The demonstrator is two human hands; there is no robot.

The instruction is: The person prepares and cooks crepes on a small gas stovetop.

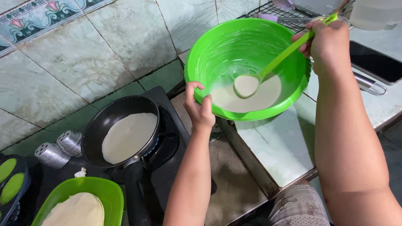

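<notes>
While the left hand [200, 109] grips the green bowl [201, 62] of batter [268, 94], the right hand [328, 42] clasps its ladle [276, 65].

Both arms bare to the elbow, no sleeves; checked grey-beige shorts [299, 207] below.

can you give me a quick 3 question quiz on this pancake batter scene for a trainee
1. True or false: the left hand grips the rim of the green mixing bowl.
2. What does the right hand hold? A) a whisk B) a green ladle C) a phone
3. Fill in: the black frying pan on the gas stove holds a thin round of pale ____.

Key: 1 true; 2 B; 3 batter.
</notes>
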